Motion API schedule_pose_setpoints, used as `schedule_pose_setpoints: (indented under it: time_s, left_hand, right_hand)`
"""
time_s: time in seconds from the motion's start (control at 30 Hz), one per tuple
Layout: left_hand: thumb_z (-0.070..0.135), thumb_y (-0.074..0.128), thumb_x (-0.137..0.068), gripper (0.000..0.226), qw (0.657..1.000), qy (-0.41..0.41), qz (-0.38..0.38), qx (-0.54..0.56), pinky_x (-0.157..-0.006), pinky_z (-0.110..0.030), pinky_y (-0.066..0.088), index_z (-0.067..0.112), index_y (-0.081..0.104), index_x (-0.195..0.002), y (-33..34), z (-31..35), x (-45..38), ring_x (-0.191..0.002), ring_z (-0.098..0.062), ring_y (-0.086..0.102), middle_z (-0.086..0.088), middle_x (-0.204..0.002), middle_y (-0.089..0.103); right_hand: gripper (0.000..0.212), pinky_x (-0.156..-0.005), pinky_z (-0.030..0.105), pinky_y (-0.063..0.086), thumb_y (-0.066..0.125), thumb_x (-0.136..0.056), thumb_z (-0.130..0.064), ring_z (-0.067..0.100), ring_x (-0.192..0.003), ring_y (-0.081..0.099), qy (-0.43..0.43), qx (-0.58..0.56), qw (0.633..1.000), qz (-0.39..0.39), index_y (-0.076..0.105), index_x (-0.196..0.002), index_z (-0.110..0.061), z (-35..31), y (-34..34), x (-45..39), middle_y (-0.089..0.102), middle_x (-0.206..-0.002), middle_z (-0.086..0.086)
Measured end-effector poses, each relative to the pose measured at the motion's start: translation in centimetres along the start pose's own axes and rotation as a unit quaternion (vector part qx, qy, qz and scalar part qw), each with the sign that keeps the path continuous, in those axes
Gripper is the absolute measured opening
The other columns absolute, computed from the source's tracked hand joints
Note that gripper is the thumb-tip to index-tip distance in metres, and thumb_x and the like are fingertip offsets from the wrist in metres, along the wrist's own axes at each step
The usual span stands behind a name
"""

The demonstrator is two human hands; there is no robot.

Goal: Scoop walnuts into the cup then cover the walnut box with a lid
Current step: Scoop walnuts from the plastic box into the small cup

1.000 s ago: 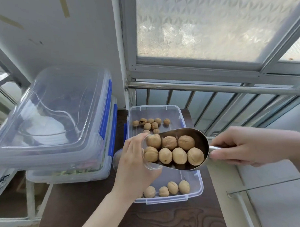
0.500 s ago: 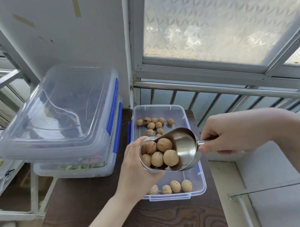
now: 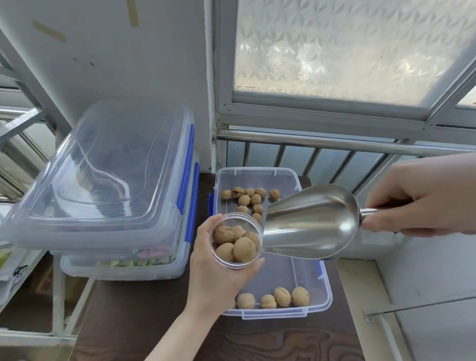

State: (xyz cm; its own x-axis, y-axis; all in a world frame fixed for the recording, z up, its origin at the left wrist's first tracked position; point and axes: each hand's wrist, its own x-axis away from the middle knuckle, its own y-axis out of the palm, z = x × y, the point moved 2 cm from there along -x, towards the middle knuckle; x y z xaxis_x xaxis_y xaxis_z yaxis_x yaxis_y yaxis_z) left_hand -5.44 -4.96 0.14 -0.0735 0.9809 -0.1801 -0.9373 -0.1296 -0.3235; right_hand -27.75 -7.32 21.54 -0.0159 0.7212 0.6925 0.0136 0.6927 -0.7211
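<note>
My left hand (image 3: 213, 273) grips a clear plastic cup (image 3: 235, 241) tilted toward me, with several walnuts inside. My right hand (image 3: 426, 195) holds the handle of a steel scoop (image 3: 311, 223), tipped with its mouth against the cup's rim; the scoop's bowl looks bare. Both are above the open clear walnut box (image 3: 325, 293) on the dark wooden table. Loose walnuts (image 3: 248, 199) lie at the box's far end and a few walnuts (image 3: 273, 300) at its near end. A clear lid with blue clips (image 3: 107, 174) rests atop stacked boxes on the left.
Stacked clear storage boxes (image 3: 121, 265) stand left of the walnut box, close to my left wrist. A metal railing (image 3: 338, 141) and frosted window are behind. A white ledge (image 3: 437, 268) lies to the right, and metal shelf frames at the far left.
The walnuts have slid from the scoop into the cup. My right hand has lifted and tipped the scoop, which now holds none. The cup has stayed in my left hand.
</note>
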Motion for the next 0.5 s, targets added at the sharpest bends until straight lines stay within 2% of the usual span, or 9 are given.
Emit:
schedule_pose_setpoints:
  time_s: [0.07, 0.13, 0.3, 0.43, 0.5]
  left_hand:
    - [0.04, 0.086, -0.048, 0.093, 1.0, -0.004, 0.003, 0.021, -0.091, -0.014, 0.044, 0.026, 0.041, -0.127, -0.2, 0.1, -0.2, -0.113, -0.007, 0.052, 0.009, -0.123, 0.052]
    - [0.04, 0.087, -0.047, 0.092, 0.999, -0.013, 0.01, 0.042, -0.091, -0.014, 0.044, 0.026, 0.043, -0.126, -0.4, 0.2, -0.4, -0.114, -0.007, 0.052, 0.01, -0.122, 0.053]
    - [0.034, 0.089, -0.047, 0.087, 0.998, -0.017, 0.026, 0.056, -0.088, -0.011, 0.043, 0.032, 0.045, -0.122, -0.6, 0.5, -0.4, -0.112, -0.006, 0.054, 0.012, -0.12, 0.053]
    - [0.029, 0.092, -0.047, 0.088, 0.999, -0.017, 0.012, 0.04, -0.086, -0.006, 0.04, 0.033, 0.044, -0.121, -0.5, 0.6, 0.2, -0.112, -0.001, 0.052, 0.014, -0.119, 0.054]
    - [0.034, 0.09, -0.046, 0.089, 0.999, -0.025, 0.003, 0.039, -0.088, -0.008, 0.041, 0.03, 0.046, -0.122, -0.4, 0.7, 0.6, -0.112, -0.002, 0.053, 0.019, -0.116, 0.054]
  right_hand:
    - [0.051, -0.033, 0.018, 0.035, 0.049, -0.082, -0.052, 0.021, -0.04, 0.04, -0.002, -0.021, 1.0, 0.01, 0.058, -0.073, -0.002, 0.5, -0.2, 0.2, 0.05, -0.046, 0.005]
    - [0.051, -0.031, 0.016, 0.035, 0.051, -0.084, -0.049, 0.02, -0.037, 0.04, -0.003, -0.037, 0.999, 0.018, 0.062, -0.076, -0.001, 1.1, -0.3, 0.0, 0.05, -0.046, 0.006]
    - [0.037, -0.031, 0.016, 0.032, 0.047, -0.094, -0.034, 0.012, -0.026, 0.039, 0.017, -0.026, 1.0, -0.003, 0.062, -0.073, -0.009, 1.1, 3.1, -5.4, 0.052, -0.047, 0.0]
    - [0.03, -0.029, 0.015, 0.032, 0.044, -0.091, -0.022, 0.016, -0.035, 0.043, 0.043, -0.059, 0.997, -0.023, 0.056, -0.068, -0.009, 0.8, 9.7, -14.0, 0.058, -0.061, 0.01]
    - [0.035, -0.037, 0.019, 0.04, 0.044, -0.094, -0.021, 0.014, -0.042, 0.046, 0.064, -0.1, 0.993, -0.011, 0.051, -0.061, -0.01, 0.6, 12.3, -17.2, 0.057, -0.06, 0.006]
